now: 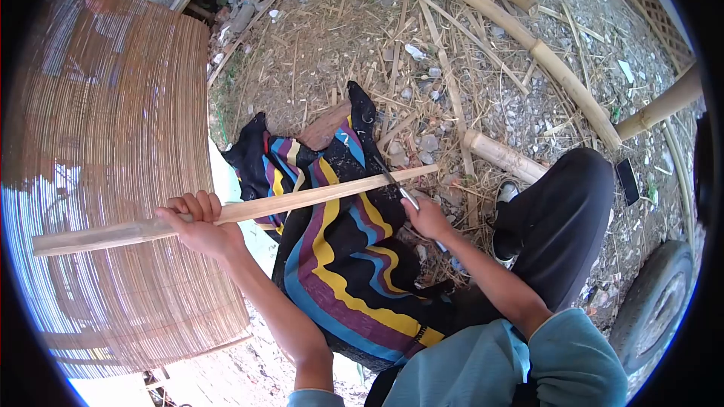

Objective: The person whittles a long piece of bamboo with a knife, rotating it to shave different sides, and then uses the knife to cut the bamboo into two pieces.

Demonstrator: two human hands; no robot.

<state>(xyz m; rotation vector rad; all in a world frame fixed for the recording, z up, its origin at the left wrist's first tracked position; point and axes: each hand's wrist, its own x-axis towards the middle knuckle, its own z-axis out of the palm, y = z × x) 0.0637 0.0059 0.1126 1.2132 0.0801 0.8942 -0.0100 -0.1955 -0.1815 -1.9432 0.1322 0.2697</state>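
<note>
A long split bamboo strip (317, 194) lies slantwise across my lap, over a striped black, yellow, blue and purple cloth (332, 264). Toward its left end, my left hand (200, 222) has its fingers wrapped round the strip. My right hand (427, 220) is closed on the handle of a knife (409, 197), near the strip's right end. The knife's dark blade crosses the strip there, pointing up and left.
A reed screen (113, 181) stands at the left. Bamboo poles (520, 34) lie at the upper right, and a cut bamboo piece (505, 155) is beyond my knee. A phone (627, 182) and a tyre (654, 305) are at the right. Straw and stones litter the ground.
</note>
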